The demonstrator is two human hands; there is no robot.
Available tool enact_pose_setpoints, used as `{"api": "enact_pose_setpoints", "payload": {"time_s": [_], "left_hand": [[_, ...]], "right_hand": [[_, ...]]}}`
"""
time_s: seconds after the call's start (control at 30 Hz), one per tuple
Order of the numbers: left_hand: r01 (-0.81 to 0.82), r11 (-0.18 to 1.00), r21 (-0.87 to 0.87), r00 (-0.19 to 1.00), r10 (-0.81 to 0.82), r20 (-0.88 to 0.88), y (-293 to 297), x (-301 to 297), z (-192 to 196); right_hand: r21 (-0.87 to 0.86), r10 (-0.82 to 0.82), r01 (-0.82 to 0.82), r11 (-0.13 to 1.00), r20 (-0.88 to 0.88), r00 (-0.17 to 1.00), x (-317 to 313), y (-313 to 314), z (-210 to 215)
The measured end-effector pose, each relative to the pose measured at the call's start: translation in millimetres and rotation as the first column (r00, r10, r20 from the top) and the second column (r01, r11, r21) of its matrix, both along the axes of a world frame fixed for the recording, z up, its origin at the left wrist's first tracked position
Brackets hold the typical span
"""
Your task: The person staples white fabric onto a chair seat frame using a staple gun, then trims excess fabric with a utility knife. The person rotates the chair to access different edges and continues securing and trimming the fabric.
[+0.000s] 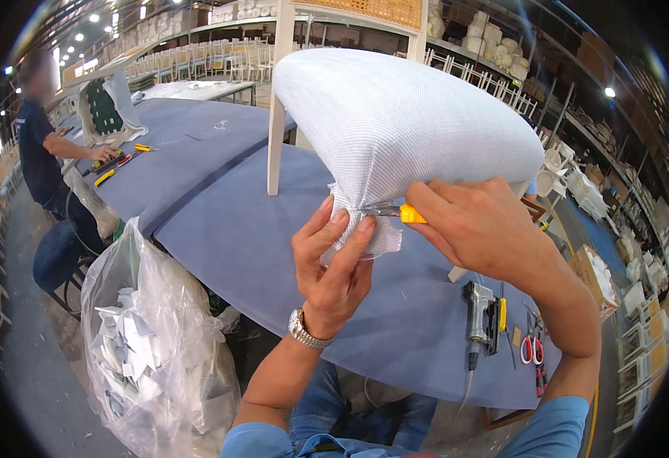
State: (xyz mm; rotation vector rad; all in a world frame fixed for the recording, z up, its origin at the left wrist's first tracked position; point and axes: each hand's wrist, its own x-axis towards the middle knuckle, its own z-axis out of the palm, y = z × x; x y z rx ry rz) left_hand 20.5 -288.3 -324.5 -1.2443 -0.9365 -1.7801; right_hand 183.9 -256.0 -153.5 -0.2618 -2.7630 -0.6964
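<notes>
A chair seat (418,122) covered in light grey woven fabric is tilted up in front of me, one corner pointing down at my hands. My left hand (331,259) pinches the loose fabric flap (384,238) below that corner, with fingertips at the fold. In my right hand (476,221) is a yellow-handled cutter knife (412,214). Its metal blade lies against the fabric at the corner, just by my left fingertips. Part of the handle is hidden inside my right fist. A pale chair leg (276,149) stands on the table to the left.
On the blue-grey covered table (273,237), a staple gun (478,313) with its hose and red-handled scissors (532,349) lie at right. A clear bag of scraps (151,336) stands at lower left. Another person (41,145) works at far left beside another chair (106,111).
</notes>
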Motion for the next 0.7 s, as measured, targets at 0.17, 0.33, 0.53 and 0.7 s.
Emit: {"api": "enact_pose_setpoints", "payload": {"time_s": [0.17, 0.33, 0.53, 0.7], "left_hand": [[0.086, 0.993, 0.085, 0.992, -0.093, 0.081, 4, 1, 2], [0.072, 0.994, 0.088, 0.994, -0.079, 0.078, 2, 2, 3], [0.089, 0.991, 0.095, 0.992, -0.097, 0.085, 4, 3, 5], [0.096, 0.994, 0.055, 0.994, -0.099, 0.047, 6, 4, 2]], "right_hand": [[-0.008, -0.072, 0.072, 0.997, 0.035, 0.997, -2, -3, 1], [0.002, -0.091, 0.091, 0.996, 0.048, 0.995, -3, -5, 1], [0.086, -0.098, 0.092, 0.992, 0.072, 0.993, -3, -2, 8], [0.07, -0.049, 0.046, 0.996, 0.046, 0.998, 2, 7, 4]]}}
